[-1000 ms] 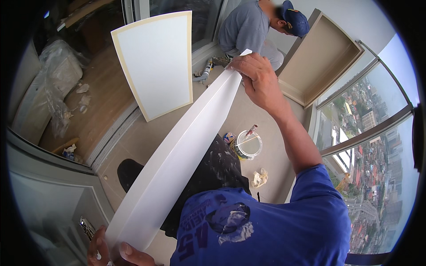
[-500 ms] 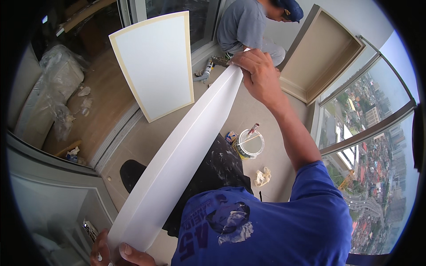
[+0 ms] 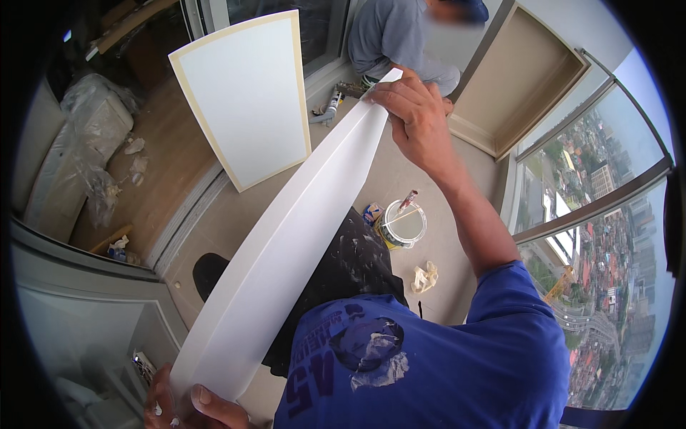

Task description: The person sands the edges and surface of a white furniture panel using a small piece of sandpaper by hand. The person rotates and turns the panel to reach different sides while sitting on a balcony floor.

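Note:
A long white strip, creased lengthwise like a folded sheet or board (image 3: 275, 250), runs slantwise across my body from lower left to upper middle. My right hand (image 3: 416, 118) grips its far end, with the fingers curled over the top edge. At the near end my left hand (image 3: 196, 407) is closed around the strip, thumb on its face, partly cut off by the lower rim. White flecks show on my left fingers. A white panel with a yellowish tape border (image 3: 243, 100) stands upright beyond the strip.
A paint bucket (image 3: 406, 236) with a brush (image 3: 407, 200) stands on the floor, near a crumpled pale scrap (image 3: 424, 277). A co-worker (image 3: 389, 39) crouches ahead by a sealant tube (image 3: 332, 104). At right are a beige tray-like frame (image 3: 525, 79) and glass railing (image 3: 579, 150); plastic-wrapped items (image 3: 100, 136) lie left.
The strip stays in both hands and has shifted slightly. More of its far tip shows past my right hand. The rest of the scene sits a little higher in view.

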Demonstrator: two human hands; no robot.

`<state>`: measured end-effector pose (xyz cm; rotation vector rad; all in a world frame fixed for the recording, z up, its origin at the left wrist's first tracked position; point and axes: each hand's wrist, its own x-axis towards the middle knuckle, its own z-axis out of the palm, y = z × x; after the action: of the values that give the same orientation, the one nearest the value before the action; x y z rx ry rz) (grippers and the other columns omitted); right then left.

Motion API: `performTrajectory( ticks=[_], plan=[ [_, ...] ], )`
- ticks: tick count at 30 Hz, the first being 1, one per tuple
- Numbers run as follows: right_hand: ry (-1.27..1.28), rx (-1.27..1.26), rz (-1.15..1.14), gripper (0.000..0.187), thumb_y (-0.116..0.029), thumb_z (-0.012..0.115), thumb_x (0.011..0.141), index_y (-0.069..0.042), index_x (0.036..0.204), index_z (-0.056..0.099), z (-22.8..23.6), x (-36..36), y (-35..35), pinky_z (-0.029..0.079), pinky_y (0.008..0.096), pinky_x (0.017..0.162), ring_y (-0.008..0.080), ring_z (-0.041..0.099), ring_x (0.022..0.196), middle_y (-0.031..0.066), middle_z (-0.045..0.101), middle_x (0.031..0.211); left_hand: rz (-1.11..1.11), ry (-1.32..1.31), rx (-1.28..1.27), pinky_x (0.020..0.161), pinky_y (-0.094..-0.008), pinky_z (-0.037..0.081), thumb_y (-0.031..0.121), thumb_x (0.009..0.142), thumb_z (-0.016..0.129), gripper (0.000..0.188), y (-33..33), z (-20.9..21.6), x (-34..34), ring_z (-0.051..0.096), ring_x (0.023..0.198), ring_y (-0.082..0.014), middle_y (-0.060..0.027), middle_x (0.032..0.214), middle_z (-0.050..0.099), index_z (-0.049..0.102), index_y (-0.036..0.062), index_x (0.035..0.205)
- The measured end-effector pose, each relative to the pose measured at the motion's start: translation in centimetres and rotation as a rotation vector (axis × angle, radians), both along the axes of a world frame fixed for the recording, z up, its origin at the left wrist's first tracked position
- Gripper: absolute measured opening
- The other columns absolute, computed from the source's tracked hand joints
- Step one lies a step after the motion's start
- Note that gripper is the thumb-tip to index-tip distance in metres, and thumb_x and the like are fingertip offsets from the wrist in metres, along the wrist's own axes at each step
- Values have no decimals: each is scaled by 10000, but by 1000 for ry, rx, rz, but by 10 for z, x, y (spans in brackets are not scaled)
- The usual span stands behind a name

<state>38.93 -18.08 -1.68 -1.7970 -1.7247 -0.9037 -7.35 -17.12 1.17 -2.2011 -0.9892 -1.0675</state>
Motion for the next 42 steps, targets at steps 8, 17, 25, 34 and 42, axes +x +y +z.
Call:
performTrajectory(
  ticks=[8, 17, 25, 34, 42],
  plan=[
    [22, 27, 134, 340, 81, 682, 781, -79, 1070, 764, 2, -38, 0, 422, 389, 893, 204, 653, 1056, -1, 748, 1112, 14, -111, 20, 676, -418, 549, 327, 974, 736, 438, 1, -6, 4, 697, 754, -333, -128, 934, 724, 625, -35, 1195],
    [235, 356, -91, 221, 22, 673, 926, -105, 1088, 754, -19, 34, 8, 469, 368, 819, 226, 692, 958, 17, 754, 1062, 21, -85, -26, 731, -448, 570, 311, 994, 705, 375, 2, -3, 4, 718, 850, -358, -171, 980, 742, 627, -43, 1092],
    [1865, 721, 445, 246, -143, 734, 1024, -8, 1221, 679, -60, 1, 6, 461, 225, 604, 51, 648, 753, 30, 730, 906, 49, -100, 62, 668, -457, 535, 339, 962, 765, 389, 4, -4, 7, 707, 770, -371, -156, 928, 758, 640, -24, 1021],
    [1438, 634, 444, 237, -109, 834, 942, -14, 1123, 714, -86, -70, 46, 462, 211, 655, 38, 578, 812, 4, 705, 976, 11, -59, 80, 684, -458, 544, 276, 972, 754, 323, 5, 0, 7, 717, 794, -382, -160, 952, 763, 627, 0, 1081],
    [1539, 687, 489, 225, -130, 849, 924, -34, 1067, 705, -80, -52, 54, 449, 209, 641, 47, 592, 768, 1, 723, 959, -31, -58, 57, 747, -445, 582, 185, 1011, 693, 276, 8, -7, -6, 731, 871, -364, -185, 1046, 742, 597, -34, 1150]
  ],
)
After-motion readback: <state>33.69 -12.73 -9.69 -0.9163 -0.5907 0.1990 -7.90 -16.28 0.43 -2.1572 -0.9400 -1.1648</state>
